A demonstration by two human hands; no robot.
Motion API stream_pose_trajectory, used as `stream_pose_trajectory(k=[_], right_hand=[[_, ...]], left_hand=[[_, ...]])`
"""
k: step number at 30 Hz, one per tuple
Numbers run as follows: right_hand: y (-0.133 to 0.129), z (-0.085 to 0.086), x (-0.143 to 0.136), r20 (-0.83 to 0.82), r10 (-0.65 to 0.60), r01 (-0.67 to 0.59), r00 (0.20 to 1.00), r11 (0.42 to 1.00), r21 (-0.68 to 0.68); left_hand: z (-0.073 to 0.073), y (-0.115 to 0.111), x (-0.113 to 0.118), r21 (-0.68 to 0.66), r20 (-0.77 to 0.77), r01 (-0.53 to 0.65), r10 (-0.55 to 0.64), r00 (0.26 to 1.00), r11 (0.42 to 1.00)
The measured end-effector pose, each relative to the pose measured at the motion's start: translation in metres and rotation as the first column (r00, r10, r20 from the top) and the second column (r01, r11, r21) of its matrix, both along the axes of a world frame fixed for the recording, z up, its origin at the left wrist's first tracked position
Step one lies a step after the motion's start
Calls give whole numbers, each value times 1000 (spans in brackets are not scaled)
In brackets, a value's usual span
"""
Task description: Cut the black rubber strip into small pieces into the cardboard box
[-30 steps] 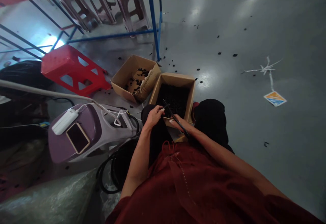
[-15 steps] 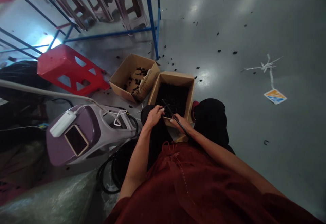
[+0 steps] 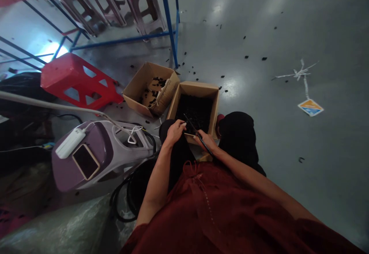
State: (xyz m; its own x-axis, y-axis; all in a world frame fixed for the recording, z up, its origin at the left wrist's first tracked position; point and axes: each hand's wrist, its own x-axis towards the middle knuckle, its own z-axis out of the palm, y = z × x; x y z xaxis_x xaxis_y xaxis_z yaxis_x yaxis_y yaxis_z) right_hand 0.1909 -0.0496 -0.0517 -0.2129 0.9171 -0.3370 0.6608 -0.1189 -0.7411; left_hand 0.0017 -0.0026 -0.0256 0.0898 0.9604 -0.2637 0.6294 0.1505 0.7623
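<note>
My right hand [image 3: 207, 140] is closed around a long, thin black tool [image 3: 203, 141], whose narrow pointed end reaches forward and left. Whether it is a knife or scissors cannot be made out. Just left of that tip, my left hand [image 3: 174, 131] has thumb and fingers pinched together; anything between them is too small and dark to name. Both hands are over the near edge of a cardboard box [image 3: 215, 109] between my knees. Many small black pieces [image 3: 194, 106] fill much of it.
A second open cardboard box [image 3: 134, 100] with scattered black bits adjoins on the left. Further left are a tipped red stool [image 3: 62, 75] and a purple-grey stool [image 3: 59, 173] bearing a phone [image 3: 85, 162] and white power bank [image 3: 70, 143]. A blue metal frame [image 3: 170, 19] stands beyond.
The tool's front end, which showed a forked or crossing shape, now looks like one straight line. Both hands stay in nearly the same place. The view has shifted slightly.
</note>
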Motion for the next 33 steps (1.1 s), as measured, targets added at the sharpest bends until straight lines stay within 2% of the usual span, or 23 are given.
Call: stream_pose_trajectory(k=[6,8,12,17,20,22,25,28,30,33], right_hand=[[-1,-4,4,21,5,-5,1000,1000,5],[3,-7,6,-7,-32,32,999,999,-27],[19,-16,8,-173,-225,182,959,956,-232],[38,-21,9,-351,-324,147,879,882,-447],[40,-14,10,-443,-409,147,798,845,-515],[36,-6,12,-490,-451,160,746,835,-526],[23,8,15,-543,-480,162,689,832,-531],[2,21,19,-588,-460,136,665,849,-511],[-12,28,21,-623,-441,126,646,866,-483],[-25,35,24,-662,-430,132,614,883,-451]], left_hand=[[4,1,4,-19,7,-36,36,999,999],[5,0,5,-26,6,-38,38,999,999],[7,-1,5,-27,11,-38,38,999,999],[6,-3,2,3,10,-19,19,1000,1000],[10,-7,1,18,-37,12,-11,999,1000],[15,-15,5,41,-82,73,-69,994,997],[26,-38,18,80,-137,219,-207,969,972],[35,-65,34,98,-162,331,-313,936,938],[38,-77,43,96,-160,346,-329,931,933],[43,-79,52,89,-143,337,-323,936,937]])
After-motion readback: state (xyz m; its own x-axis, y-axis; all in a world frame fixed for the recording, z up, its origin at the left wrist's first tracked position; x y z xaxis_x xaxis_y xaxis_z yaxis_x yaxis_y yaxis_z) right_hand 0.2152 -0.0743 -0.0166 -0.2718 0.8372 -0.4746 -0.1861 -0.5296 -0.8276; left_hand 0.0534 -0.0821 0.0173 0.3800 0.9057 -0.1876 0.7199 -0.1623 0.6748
